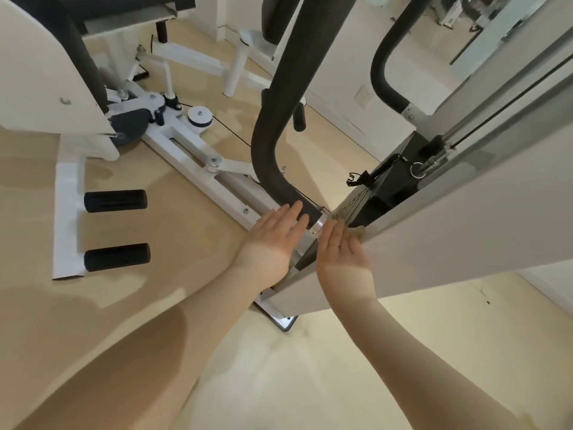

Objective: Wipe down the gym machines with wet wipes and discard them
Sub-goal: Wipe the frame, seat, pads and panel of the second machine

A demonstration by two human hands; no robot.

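Both hands are extended forward and down from bare forearms, palms turned toward each other, fingers straight and held together; nothing is gripped by either.

Left hand [273, 235]: fingers laid flat, tips reaching the lower bend of the dark padded bar [279, 113] where it meets the white floor rail [198, 159]. Whether the fingertips actually touch the padding cannot be told. Thumb is hidden behind the palm.

Right hand [339, 248]: held edge-on just beside the grey cover panel [449, 231] of the gym machine, fingertips up near the corner of the black weight stack [384, 184]. A ring is seen on one finger. The outer fingers appear to rest against the panel edge.

A narrow gap is kept between the two hands, over the machine's base.

No wet wipe is visible in either hand or on the floor.

Left of the hands, two black foot pegs [116, 228] are noted on a white frame lying on the tan floor [173, 274]. Further back, a small pulley wheel [200, 117] sits on the rail. At upper right, a second curved padded handle [383, 69] joins the machine upright.
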